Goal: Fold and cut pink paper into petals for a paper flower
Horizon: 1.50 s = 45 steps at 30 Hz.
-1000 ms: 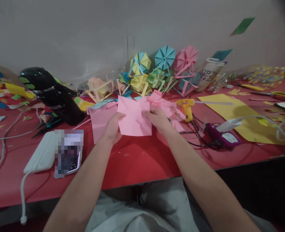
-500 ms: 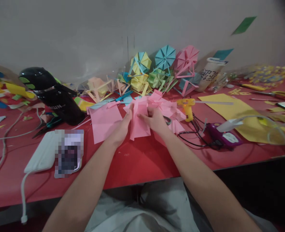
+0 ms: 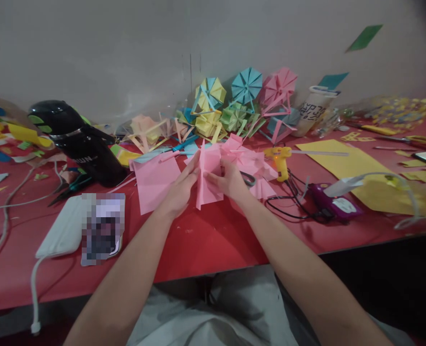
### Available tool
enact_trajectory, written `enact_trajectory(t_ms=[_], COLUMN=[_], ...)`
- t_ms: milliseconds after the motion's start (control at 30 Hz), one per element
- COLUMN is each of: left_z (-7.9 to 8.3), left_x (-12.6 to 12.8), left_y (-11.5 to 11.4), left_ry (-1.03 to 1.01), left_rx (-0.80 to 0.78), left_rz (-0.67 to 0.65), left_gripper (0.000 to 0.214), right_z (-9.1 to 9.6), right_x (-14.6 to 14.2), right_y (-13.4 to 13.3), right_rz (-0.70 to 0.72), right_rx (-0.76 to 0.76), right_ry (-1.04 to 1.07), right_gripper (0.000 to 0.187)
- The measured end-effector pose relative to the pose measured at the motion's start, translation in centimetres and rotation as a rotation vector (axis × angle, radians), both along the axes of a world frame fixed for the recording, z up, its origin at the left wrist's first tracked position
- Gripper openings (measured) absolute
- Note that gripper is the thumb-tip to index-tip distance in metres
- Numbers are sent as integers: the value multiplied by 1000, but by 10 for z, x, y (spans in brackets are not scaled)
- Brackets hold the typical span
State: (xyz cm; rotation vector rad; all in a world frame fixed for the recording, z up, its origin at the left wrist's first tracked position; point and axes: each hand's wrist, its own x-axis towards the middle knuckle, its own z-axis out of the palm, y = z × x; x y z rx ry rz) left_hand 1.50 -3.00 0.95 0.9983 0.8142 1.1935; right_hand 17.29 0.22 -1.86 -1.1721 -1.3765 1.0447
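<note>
Both my hands hold one creased pink paper sheet (image 3: 208,179) above the red table (image 3: 206,240), folded together into a narrow shape. My left hand (image 3: 179,194) pinches its left side with fingers pointing up. My right hand (image 3: 229,181) grips its right side with fingers curled. A flat pink sheet (image 3: 154,180) lies just left of my left hand. Folded pink pieces (image 3: 251,161) lie in a heap behind my right hand.
Paper pinwheels (image 3: 247,86) in yellow, blue, green and pink lean against the wall. A yellow glue gun (image 3: 280,158), scissors (image 3: 249,179), a purple device (image 3: 332,204) with cables and a yellow sheet (image 3: 360,173) lie to the right. A black bottle (image 3: 78,142), white power bank (image 3: 65,228) and phone (image 3: 103,230) lie left.
The pink sheet was spread flat between my hands a second ago. My hands have come together and the sheet is now folded narrow along its creases.
</note>
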Motion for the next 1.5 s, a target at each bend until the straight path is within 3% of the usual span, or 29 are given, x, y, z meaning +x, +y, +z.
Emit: enact_trajectory(t_ms=[100, 233, 300, 500, 767, 933, 1167, 1367, 1500], left_z=[1, 5, 8, 7, 5, 4, 5, 3, 3], left_x=[1, 3, 4, 3, 0, -2, -5, -8, -8], left_y=[2, 4, 4, 2, 6, 6, 5, 8, 10], left_ry=[-19, -81, -103, -99, -76, -47, 73, 49, 55], left_rx=[-14, -85, -108, -79, -130, -130, -150, -149, -125], left_rz=[27, 80, 87, 75, 148, 134, 54, 129, 158], left_gripper=[42, 35, 30, 33, 39, 46, 46, 46, 50], right_z=[1, 8, 11, 12, 5, 18, 24, 13, 14], right_x=[-1, -1, 1, 3, 5, 8, 6, 3, 4], right_y=[0, -4, -5, -4, 1, -9, -13, -6, -7], right_rz=[-1, 194, 227, 110, 231, 302, 284, 111, 200], right_rx=[-11, -60, -51, -50, -99, -77, 0, -129, -68], right_ry=[47, 214, 231, 82, 165, 212, 93, 246, 207], right_gripper=[42, 46, 46, 44, 43, 48, 39, 48, 47])
